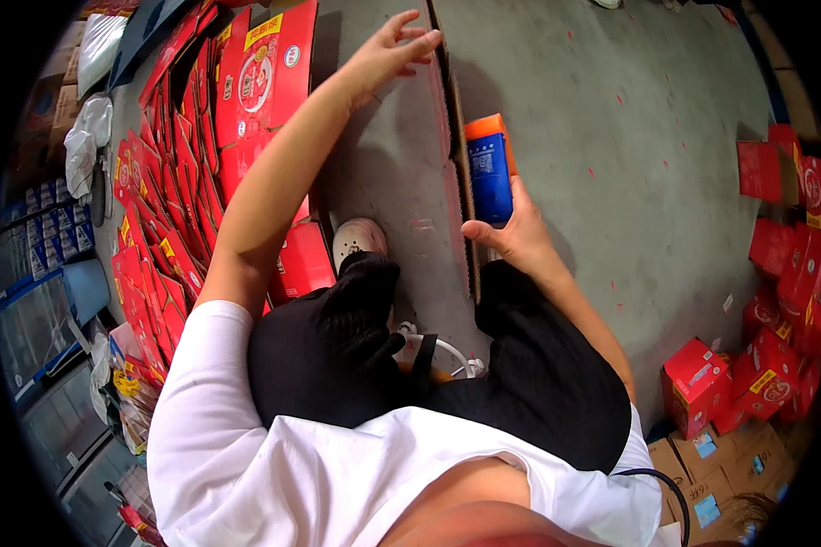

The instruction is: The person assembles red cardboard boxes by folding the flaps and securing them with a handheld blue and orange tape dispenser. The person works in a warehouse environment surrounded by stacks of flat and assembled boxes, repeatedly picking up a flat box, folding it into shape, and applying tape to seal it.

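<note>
A flattened cardboard carton point(459, 173) stands on edge between my knees, its narrow brown edge facing up. Near its far end my left hand point(394, 56) is raised, fingers apart and slightly bent, holding nothing I can see. My right hand point(523, 233) is on the carton's right side, its thumb reaching over to the cardboard edge. Against that side, in my right hand's grasp, is a blue block-shaped thing point(490, 178) with a printed square code. An orange part point(493, 129) shows behind it. Most of my right fingers are hidden.
Many flattened red cartons point(182, 173) lean in a stack at my left. Red boxes point(775, 365) pile up at the far right, with brown cartons point(721, 474) below. Grey floor point(648, 137) spreads to the right. A white tubular frame point(447, 346) is between my legs.
</note>
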`<action>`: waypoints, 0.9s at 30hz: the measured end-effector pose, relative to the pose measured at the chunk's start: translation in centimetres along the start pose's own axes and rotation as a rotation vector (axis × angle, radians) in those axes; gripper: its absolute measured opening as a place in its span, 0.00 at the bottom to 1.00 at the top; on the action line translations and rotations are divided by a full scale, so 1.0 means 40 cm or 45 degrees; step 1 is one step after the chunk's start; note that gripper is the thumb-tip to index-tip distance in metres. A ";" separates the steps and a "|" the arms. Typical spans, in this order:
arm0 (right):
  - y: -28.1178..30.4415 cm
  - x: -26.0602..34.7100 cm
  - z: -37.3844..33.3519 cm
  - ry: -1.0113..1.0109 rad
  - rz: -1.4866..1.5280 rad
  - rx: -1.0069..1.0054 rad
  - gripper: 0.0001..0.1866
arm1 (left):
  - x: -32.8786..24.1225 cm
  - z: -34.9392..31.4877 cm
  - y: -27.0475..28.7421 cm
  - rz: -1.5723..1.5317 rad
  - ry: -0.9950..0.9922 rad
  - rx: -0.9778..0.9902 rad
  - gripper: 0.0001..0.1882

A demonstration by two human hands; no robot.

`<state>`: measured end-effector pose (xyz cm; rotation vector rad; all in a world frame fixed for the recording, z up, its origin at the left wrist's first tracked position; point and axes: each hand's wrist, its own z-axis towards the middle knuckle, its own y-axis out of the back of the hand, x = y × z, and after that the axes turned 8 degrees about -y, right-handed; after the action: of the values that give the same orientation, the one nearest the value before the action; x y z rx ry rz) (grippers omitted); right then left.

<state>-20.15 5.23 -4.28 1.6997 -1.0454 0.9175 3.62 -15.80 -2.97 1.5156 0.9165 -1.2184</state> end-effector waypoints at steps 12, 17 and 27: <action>0.118 0.093 0.036 0.170 0.100 -0.423 0.21 | 0.009 -0.015 0.295 1.400 -0.248 -0.133 0.43; 0.190 0.140 0.205 0.511 -0.640 -0.608 0.23 | -0.177 -0.168 0.124 1.743 -0.288 0.316 0.40; 0.338 0.143 -0.110 0.158 0.493 -0.086 0.34 | -0.021 -0.240 -0.005 1.203 0.136 1.100 0.64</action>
<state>-31.09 4.92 6.42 1.3886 -1.3305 1.2009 5.75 -6.49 -1.69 2.2945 -0.3925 -0.8087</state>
